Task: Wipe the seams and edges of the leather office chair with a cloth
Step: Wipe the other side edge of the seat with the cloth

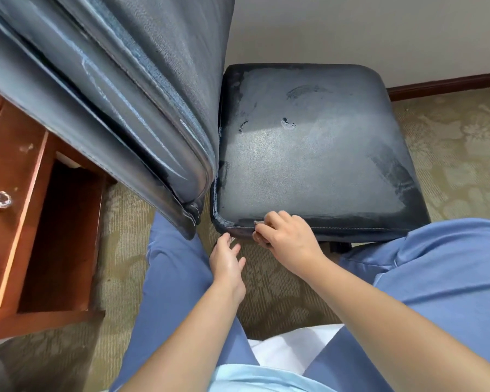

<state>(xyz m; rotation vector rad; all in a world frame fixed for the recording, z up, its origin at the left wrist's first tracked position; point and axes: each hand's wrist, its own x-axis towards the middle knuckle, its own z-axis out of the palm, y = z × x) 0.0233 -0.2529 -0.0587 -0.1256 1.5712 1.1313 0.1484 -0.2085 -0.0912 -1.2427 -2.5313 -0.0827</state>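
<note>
At frame centre, the right hand (285, 234) is pinching a small cloth (259, 238) against the dusty, grainy leather seat's (309, 154) stitched edge; the left hand (227, 258) is hovering, fingers loosely spread, holding nothing.

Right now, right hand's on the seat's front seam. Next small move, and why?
Probably slide the right hand rightward along the front seam: it grips a small cloth near the seat's near-left corner, and the stitched edge to its right looks greyish, as if unwiped.
</note>
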